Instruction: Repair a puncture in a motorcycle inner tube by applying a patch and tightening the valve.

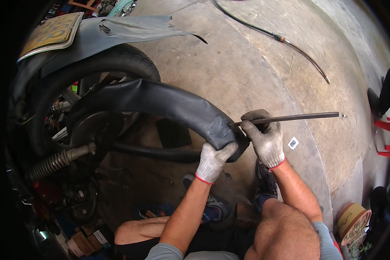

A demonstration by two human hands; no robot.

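A black inner tube (pixel 160 97) stretches from the rear wheel (pixel 138 60) of a motorcycle toward me, with a grey scuffed area (pixel 219 130) near its bend. My left hand (pixel 214 160), in a white knit glove, grips the tube just below that area, thumb on top. My right hand (pixel 262 138), in a soiled glove, is closed on a long dark rod (pixel 307 115), whose near end reaches the tube beside the scuffed area. A small white square (pixel 293 143) with a dark centre lies on the floor to the right.
A torn grey fender with a yellow plate (pixel 47 32) and a shock absorber (pixel 56 162) are at left. A cable (pixel 307 54) lies on the concrete. At right are a red stool (pixel 383 130), a person's dark-clad leg (pixel 388 86) and a round tub (pixel 351 219).
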